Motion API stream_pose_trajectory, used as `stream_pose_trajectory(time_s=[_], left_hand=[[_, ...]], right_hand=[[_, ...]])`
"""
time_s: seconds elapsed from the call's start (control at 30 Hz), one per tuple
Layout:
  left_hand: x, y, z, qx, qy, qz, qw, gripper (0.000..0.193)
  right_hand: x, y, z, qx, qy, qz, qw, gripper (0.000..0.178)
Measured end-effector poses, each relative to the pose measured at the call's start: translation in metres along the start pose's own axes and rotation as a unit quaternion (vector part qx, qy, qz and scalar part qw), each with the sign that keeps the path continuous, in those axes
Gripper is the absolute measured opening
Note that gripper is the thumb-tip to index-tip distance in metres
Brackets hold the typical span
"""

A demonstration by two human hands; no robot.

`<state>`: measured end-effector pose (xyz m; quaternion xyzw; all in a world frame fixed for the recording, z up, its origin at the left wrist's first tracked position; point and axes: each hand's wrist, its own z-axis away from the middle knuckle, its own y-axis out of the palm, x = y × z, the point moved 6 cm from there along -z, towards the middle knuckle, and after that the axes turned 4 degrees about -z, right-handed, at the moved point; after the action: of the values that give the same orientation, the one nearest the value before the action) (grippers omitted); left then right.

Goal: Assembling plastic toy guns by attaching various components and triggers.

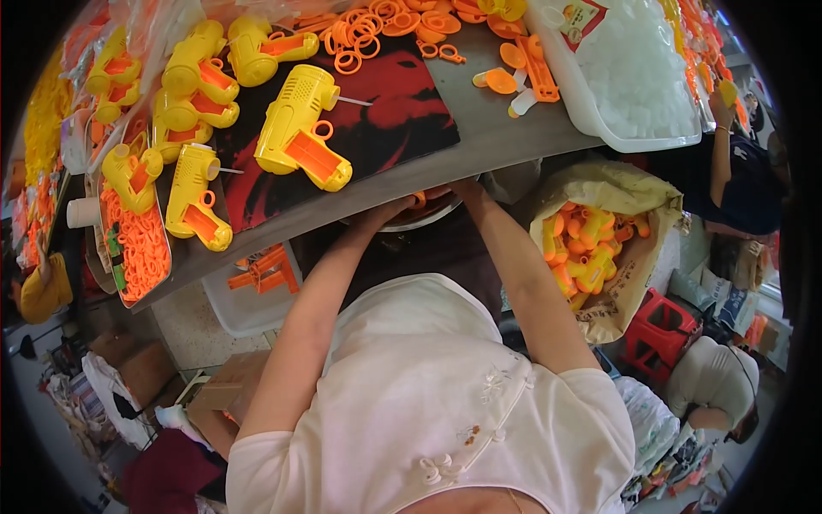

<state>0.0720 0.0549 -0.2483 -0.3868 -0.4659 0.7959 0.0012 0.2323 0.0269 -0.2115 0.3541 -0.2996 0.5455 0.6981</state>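
Both my hands reach under the near edge of the table, over a round metal bowl (pixel 432 216) on my lap. My left hand (pixel 396 208) is next to a small orange plastic piece (pixel 419 200); its fingers are mostly hidden, so I cannot tell whether it grips the piece. Of my right hand (pixel 463 188) only the back and wrist show; the table edge covers its fingers. On the table just above lies a yellow toy gun (pixel 295 116) with an orange handle inset and a thin metal rod sticking out. A second yellow toy gun (pixel 197 193) lies left of it.
More yellow toy guns (pixel 193 64) crowd the left. A tray of orange trigger pieces (pixel 141 248) stands there too. Orange rings (pixel 360 30) lie far back, near a white bin (pixel 629 141) of translucent parts. At right stand a sack (pixel 655 197) of yellow-orange pieces and a red stool (pixel 659 334).
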Motion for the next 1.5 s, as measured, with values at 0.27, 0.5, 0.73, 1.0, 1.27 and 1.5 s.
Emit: stream_pose_trajectory(time_s=[0.27,0.5,0.73,1.0,1.27,1.5], left_hand=[[0.018,-0.008,-0.007,-0.14,0.028,0.006,0.99,0.042],[-0.023,-0.016,-0.005,-0.176,0.028,0.017,0.984,0.039],[-0.071,-0.04,0.006,-0.126,-0.04,0.108,0.985,0.025],[-0.083,-0.055,0.063,-0.175,0.018,0.096,0.98,0.06],[-0.091,-0.051,0.07,-0.213,0.046,0.098,0.971,0.07],[-0.098,-0.037,0.077,-0.221,0.087,0.075,0.968,0.068]], right_hand=[[0.008,0.015,-0.006,0.004,-0.077,0.109,0.991,0.041],[-0.008,0.017,-0.024,-0.082,-0.309,0.266,0.909,0.041],[-0.079,0.007,-0.038,-0.043,-0.087,-0.471,0.877,0.053],[-0.022,0.05,0.052,-0.245,-0.101,-0.201,0.943,0.048],[-0.022,0.044,0.063,-0.288,-0.089,-0.094,0.949,0.045],[-0.032,0.038,0.077,-0.255,-0.087,-0.146,0.952,0.044]])
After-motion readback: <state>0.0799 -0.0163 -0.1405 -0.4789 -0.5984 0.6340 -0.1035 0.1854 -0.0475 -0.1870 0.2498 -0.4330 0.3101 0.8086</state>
